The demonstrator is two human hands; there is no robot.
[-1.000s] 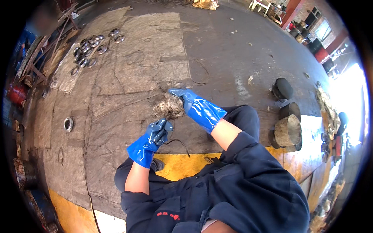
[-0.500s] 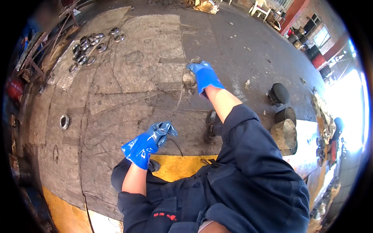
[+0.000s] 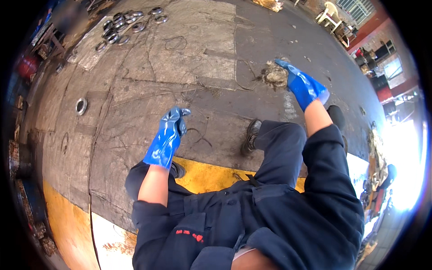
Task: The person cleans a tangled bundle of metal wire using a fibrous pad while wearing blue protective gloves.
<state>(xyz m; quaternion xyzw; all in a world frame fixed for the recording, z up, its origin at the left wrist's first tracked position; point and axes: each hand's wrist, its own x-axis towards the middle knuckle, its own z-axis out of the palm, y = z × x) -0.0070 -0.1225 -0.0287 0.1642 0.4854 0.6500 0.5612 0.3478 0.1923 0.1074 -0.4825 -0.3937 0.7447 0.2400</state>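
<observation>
Clearly, the blue-gloved fingers of the right hand (image 3: 297,81) grip a tangled wad (image 3: 272,76) of greyish-brown strands, right of centre in the upper half of the frame. 1 finger or thumb stretches along the wad's upper edge; the rest are partly hidden, so I cannot tell how they close beneath it. Nor can I tell whether the wad touches the floor.

Left of centre in the frame, the left hand (image 3: 173,122), in a matching glove, has its fingers bent and bunched together, with 1 tip pointing toward the right of the frame. I cannot tell whether they pinch anything. Just beside them, a thin dark cord (image 3: 201,137) curves over the brown matting (image 3: 135,96).

Behind the gloves come 2 bare forearms and the rolled sleeves of a dark navy jacket (image 3: 270,220) with red marks on its chest, lower centre. 1 dark shoe (image 3: 250,137) stands near the middle of the frame, and a yellow strip (image 3: 207,174) crosses below it.

Farther out, 1 metal ring (image 3: 81,106) lies alone at the left, well apart from a cluster of rings (image 3: 120,26) at the upper left. Loops of wire (image 3: 175,43) rest on the matting near the top, and a pale chair (image 3: 330,16) stands at the upper right.
</observation>
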